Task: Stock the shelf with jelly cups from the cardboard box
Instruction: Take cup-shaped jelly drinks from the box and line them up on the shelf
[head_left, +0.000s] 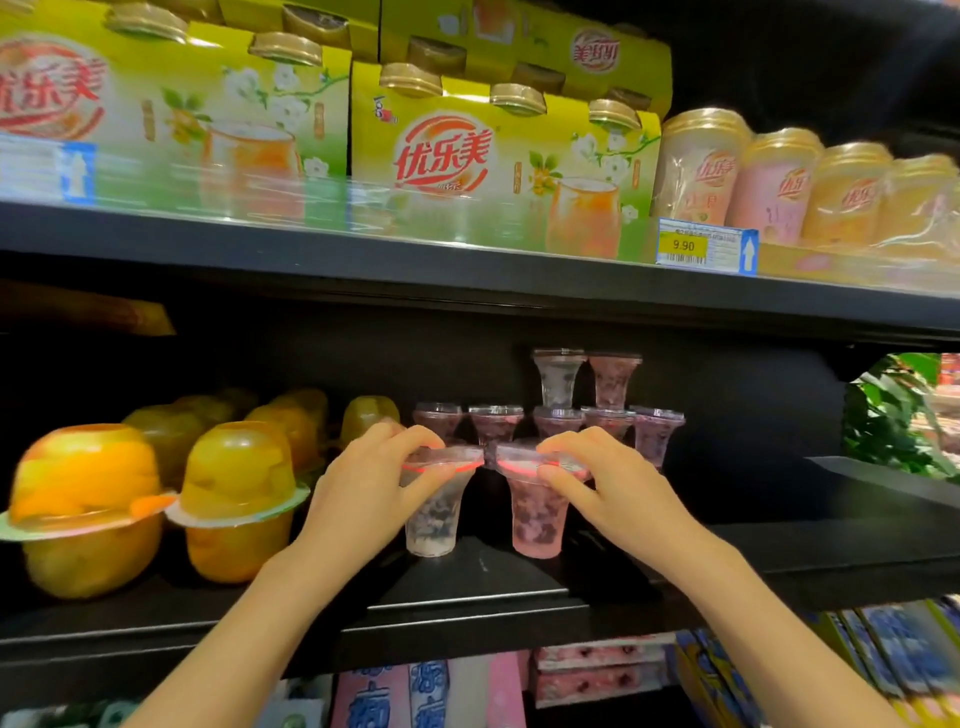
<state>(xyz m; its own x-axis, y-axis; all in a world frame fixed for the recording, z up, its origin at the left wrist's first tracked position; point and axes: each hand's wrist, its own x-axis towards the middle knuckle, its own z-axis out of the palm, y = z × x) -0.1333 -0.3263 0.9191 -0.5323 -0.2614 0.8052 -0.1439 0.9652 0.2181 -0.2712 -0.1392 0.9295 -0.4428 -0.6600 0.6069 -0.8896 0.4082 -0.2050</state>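
The left hand (371, 473) pinches the rim of a clear jelly cup (434, 512) and the right hand (597, 480) pinches a pink jelly cup (535, 512), both standing side by side on the black shelf (467, 587)

— The jelly cups (535, 512)?
— Clear, glossy plastic with smooth film lids.
— The shelf (467, 587)?
— Matt black metal. Above, the yellow-green cartons (498, 171) look like glossy printed card.
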